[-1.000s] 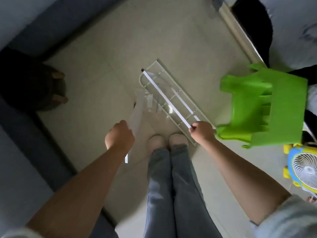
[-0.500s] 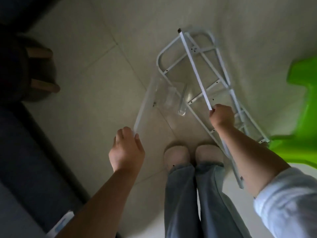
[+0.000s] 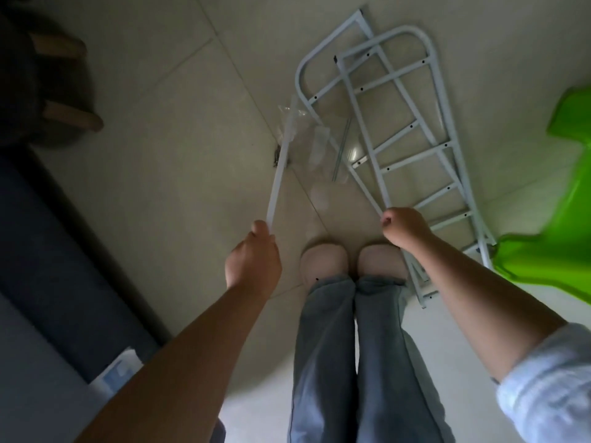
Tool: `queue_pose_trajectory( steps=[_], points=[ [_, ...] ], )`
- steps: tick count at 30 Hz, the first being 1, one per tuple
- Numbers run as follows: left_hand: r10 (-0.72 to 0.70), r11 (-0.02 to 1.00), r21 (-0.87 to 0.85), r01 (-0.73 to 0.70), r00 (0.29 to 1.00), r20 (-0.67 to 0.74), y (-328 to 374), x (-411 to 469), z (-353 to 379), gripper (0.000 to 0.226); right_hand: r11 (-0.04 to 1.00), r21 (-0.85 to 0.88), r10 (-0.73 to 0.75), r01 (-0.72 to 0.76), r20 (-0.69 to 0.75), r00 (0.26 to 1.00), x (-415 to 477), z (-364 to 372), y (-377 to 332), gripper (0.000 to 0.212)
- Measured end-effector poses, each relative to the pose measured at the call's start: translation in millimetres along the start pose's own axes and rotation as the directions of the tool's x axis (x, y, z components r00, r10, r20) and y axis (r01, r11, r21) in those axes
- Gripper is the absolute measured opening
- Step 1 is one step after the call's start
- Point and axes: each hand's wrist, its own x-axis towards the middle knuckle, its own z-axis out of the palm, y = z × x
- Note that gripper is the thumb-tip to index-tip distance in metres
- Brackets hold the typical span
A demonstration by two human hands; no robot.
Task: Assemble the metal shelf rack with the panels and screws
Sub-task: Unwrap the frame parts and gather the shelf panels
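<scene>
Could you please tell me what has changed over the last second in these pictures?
The left hand has shifted along its white bar: a second ago the bar stuck out below the fist, now it pinches the near end. The right hand still grips the near end of the other bar above the side frames on the floor.

Green stool blurred, cropped at right edge. Side frame near end hidden behind right forearm. Clear bag contents too small to tell. Rod end buried in left hand.
</scene>
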Motion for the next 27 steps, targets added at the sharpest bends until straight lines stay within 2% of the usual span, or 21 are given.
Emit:
queue_pose_trajectory(
  steps=[2, 5, 8, 11, 13, 15, 17, 18, 19, 20, 21, 22, 23, 24, 25, 27],
  points=[
    [-0.016, 1.0, 0.018, 0.017, 0.999, -0.029, 3.3, 0.6, -11.6, 0.023, 1.0, 0.023, -0.012, 0.011, 0.016, 1.0, -16.6, -5.2, 2.6, 0.026],
    [0.047, 0.997, 0.059, -0.043, 0.997, -0.059, 10.0, 1.8, -25.1, 0.025, 0.997, 0.083, -0.005, 0.005, 0.001, 1.0, -38.3, -18.0, 3.7, 0.025],
    [0.257, 0.964, 0.109, -0.241, 0.951, -0.17, 22.2, -5.8, -29.6, 0.03, 0.982, 0.19, 0.019, -0.011, -0.04, 0.999, -55.4, -33.9, 8.8, 0.024],
    [0.477, 0.86, 0.316, -0.401, 0.852, -0.216, 44.1, 2.1, -29.8, 0.057, 0.959, 0.28, 0.062, -0.038, -0.077, 0.995, -70.7, -50.2, 26.7, 0.027],
    [0.563, 0.785, 0.404, -0.47, 0.813, -0.148, 77.4, 7.3, -39.6, 0.062, 0.94, 0.334, 0.102, -0.064, -0.097, 0.99, -78.6, -58.1, 45.7, 0.025],
    [0.625, 0.71, 0.471, -0.524, 0.777, -0.078, 116.5, 20.9, -37.0, 0.054, 0.92, 0.38, 0.153, -0.093, -0.13, 0.98, -86.7, -65.7, 65.7, 0.023],
    [0.614, 0.659, 0.487, -0.573, 0.784, 0.092, 145.5, 33.7, -34.8, 0.046, 0.903, 0.41, 0.205, -0.13, -0.144, 0.968, -91.2, -71.9, 87.7, 0.022],
    [0.657, 0.595, 0.534, -0.601, 0.746, 0.108, 156.9, 39.4, -29.2, 0.045, 0.896, 0.414, 0.232, -0.161, -0.128, 0.964, -94.6, -72.4, 98.8, 0.022],
    [0.712, 0.531, 0.613, -0.584, 0.7, 0.05, 168.8, 42.2, -24.3, 0.044, 0.875, 0.448, 0.258, -0.184, -0.11, 0.96, -99.6, -74.4, 104.4, 0.021],
    [0.704, 0.493, 0.679, -0.544, 0.708, 0.056, 176.6, 44.7, -15.8, 0.044, 0.836, 0.518, 0.258, -0.181, -0.081, 0.963, -104.4, -75.3, 109.7, 0.018],
    [0.687, 0.482, 0.693, -0.536, 0.722, 0.08, 182.5, 45.9, -10.3, 0.043, 0.853, 0.503, 0.221, -0.137, -0.113, 0.969, -106.8, -70.6, 118.5, 0.016],
    [0.661, 0.448, 0.706, -0.549, 0.735, 0.152, 183.9, 45.3, -2.9, 0.039, 0.822, 0.557, 0.235, -0.119, -0.143, 0.961, -106.1, -65.2, 127.4, 0.015],
    [0.57, 0.392, 0.736, -0.552, 0.774, 0.276, 183.3, 42.0, 5.6, 0.037, 0.798, 0.573, 0.301, -0.189, -0.105, 0.948, -108.7, -63.2, 130.5, 0.016],
    [0.492, 0.365, 0.75, -0.551, 0.798, 0.347, 183.4, 36.7, 11.4, 0.038, 0.817, 0.527, 0.338, -0.233, -0.11, 0.935, -111.1, -53.9, 135.2, 0.02],
    [0.448, 0.325, 0.77, -0.549, 0.806, 0.386, 183.1, 27.5, 11.0, 0.039, 0.828, 0.48, 0.344, -0.289, -0.03, 0.938, -119.0, -50.0, 131.4, 0.025],
    [0.503, 0.155, 0.785, -0.6, 0.732, 0.46, 178.8, 3.6, 8.6, 0.039, 0.839, 0.476, 0.302, -0.263, -0.004, 0.953, -130.3, -44.9, 123.4, 0.029]
  ],
)
